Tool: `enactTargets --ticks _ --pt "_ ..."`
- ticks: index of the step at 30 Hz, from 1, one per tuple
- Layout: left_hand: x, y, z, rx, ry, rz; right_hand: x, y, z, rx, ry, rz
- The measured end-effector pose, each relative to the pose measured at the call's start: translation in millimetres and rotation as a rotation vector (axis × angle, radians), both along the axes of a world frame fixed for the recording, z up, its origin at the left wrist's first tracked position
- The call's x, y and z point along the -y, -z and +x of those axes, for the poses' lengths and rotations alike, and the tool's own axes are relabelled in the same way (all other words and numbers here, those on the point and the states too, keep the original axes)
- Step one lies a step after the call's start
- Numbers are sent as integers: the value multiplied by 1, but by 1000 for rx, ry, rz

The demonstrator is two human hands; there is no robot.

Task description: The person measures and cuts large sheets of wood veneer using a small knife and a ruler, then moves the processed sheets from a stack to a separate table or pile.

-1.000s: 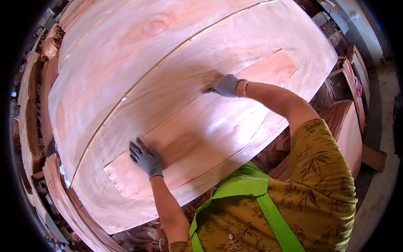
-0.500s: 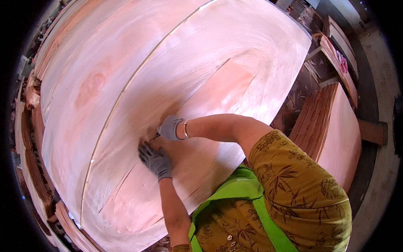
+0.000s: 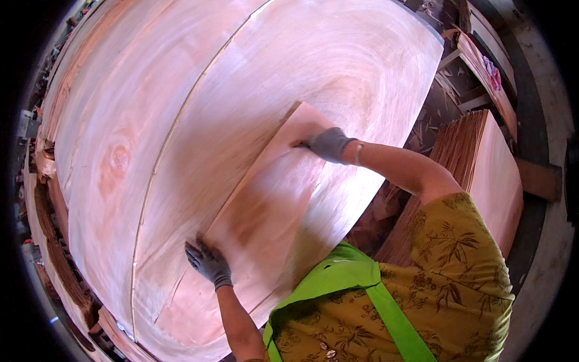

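Observation:
A long, narrow pinkish strip of wood veneer (image 3: 265, 181) lies aslant on a large pale veneer sheet (image 3: 241, 102). Grey-gloved, my left hand (image 3: 209, 264) rests with fingers stretched out at the strip's near left part, beside its long edge. My right hand (image 3: 329, 145), also gloved, is over the strip's far end with its fingers drawn together. A small dark tip shows at those fingers, too little of it to name. Below the left hand, another pinkish veneer piece (image 3: 193, 308) continues toward the near edge.
A thin pale line (image 3: 158, 163) curves across the big sheet at left. Stacked veneer (image 3: 482, 175) stands at the right, with a slanted board (image 3: 491, 84) and wood scraps (image 3: 443, 90) behind it. Rough veneer edges (image 3: 54, 241) line the left side.
My right hand has moved away from my left, up and right along the strip. My left hand has slid slightly down and left. The strip's far end has shifted toward me and left.

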State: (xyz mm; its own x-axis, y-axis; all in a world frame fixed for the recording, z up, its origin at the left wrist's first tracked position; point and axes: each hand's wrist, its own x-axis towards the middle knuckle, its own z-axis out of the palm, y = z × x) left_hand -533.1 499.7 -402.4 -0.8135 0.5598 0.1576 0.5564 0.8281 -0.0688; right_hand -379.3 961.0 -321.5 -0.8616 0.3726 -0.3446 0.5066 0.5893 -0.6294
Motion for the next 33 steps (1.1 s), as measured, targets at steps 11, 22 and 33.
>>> enactTargets --ticks 11,22,33 --pt "-4 -5 4 26 24 87 -69 33 122 358 -42 633" --pt "6 -6 4 24 -24 66 -73 8 51 -127 43 543" --pt "-2 -12 2 53 -18 84 -61 50 -42 -107 -216 708"
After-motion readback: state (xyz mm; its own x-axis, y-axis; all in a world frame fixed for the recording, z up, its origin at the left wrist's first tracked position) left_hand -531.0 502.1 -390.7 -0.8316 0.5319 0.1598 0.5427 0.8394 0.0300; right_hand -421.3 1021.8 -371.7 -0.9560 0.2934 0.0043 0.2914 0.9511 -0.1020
